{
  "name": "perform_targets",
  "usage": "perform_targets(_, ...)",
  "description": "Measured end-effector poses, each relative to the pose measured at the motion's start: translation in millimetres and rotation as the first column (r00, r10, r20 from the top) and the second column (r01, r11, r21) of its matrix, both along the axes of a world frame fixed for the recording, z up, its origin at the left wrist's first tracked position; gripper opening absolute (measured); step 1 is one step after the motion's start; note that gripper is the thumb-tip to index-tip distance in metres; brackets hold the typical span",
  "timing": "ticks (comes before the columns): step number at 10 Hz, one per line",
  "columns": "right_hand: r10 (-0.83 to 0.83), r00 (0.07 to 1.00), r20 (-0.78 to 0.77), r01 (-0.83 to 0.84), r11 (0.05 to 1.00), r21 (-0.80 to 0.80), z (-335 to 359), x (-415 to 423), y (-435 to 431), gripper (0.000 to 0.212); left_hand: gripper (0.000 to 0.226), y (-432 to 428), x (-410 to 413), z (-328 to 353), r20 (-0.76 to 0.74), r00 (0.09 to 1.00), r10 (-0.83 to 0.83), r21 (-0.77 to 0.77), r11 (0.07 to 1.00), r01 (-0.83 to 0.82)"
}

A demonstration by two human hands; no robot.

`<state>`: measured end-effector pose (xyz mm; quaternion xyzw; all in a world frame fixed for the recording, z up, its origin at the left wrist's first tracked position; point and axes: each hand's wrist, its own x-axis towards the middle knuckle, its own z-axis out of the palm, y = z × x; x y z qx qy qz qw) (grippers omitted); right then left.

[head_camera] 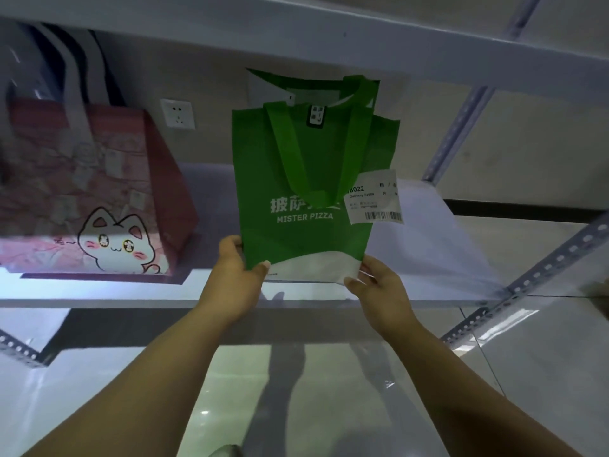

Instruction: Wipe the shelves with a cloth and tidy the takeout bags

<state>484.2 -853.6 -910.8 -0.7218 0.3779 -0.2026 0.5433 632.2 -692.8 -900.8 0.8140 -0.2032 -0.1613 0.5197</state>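
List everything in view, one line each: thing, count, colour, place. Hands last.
green bag: one, green with a white bottom band, centre, upright over the middle shelf
label: one, white, on the green bag's right edge
pink bag: one, pink with a white cat, left on the middle shelf
wall socket: one, white, on the wall between the two bags
middle shelf: one, pale grey, across the centre
upper shelf: one, pale grey, across the top
perforated uprights: three seen, grey, two at right, one lower left
left hand: one, pinches the green bag's lower left corner
right hand: one, pinches the green bag's lower right corner
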Motion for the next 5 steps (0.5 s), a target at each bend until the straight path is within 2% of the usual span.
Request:
perform_targets(2,0.042,0.999,-0.006,-0.042,0.999,0.014,-2,6,8,0.047,0.042,15,2,1,-0.009,1.0,0.027,0.005,1.0,-0.027)
perform_targets(3,0.042,0.998,-0.043,-0.044,0.999,-0.032,-3,2,6,0.048,0.046,16,2,-2,-0.008,1.0,0.014,0.026,1.0,-0.014)
perform_targets(4,-0.008,0.999,-0.046,0.005,0.998,-0.061,-1,-9,7,0.048,0.054,19,-5,5,0.004,0.999,0.039,0.1,0.994,-0.039)
perform_targets(5,-0.068,0.997,-0.033,0.065,0.993,-0.102,3,-17,4,0.035,0.064,21,-12,9,0.011,0.998,0.056,0.212,0.976,-0.057)
